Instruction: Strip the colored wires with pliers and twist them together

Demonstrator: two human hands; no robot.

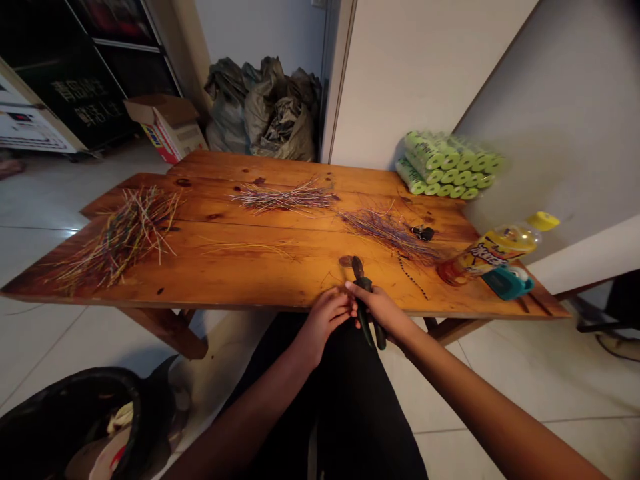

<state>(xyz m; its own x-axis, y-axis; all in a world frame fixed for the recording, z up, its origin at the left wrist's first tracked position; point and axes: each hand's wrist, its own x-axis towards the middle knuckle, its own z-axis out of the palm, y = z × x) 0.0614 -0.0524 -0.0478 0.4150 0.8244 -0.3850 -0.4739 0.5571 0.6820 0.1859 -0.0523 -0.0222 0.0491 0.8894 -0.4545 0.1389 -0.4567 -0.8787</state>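
Note:
My right hand (383,312) grips the dark handles of a pair of pliers (361,283) at the near edge of the wooden table (250,267); the jaws point away from me. My left hand (325,320) is closed right beside it, fingertips touching the pliers' handle area, perhaps pinching a thin wire that I cannot make out. Three piles of thin coloured wires lie on the table: a large one at the left (125,233), one at the middle back (285,197), and one at the right (390,230).
A yellow-capped bottle (495,250) lies on its side at the table's right, beside a teal object (507,282). A pack of green rolls (447,165) sits at the back right. A small black item (423,233) lies near the right pile. A black bin (75,420) stands lower left.

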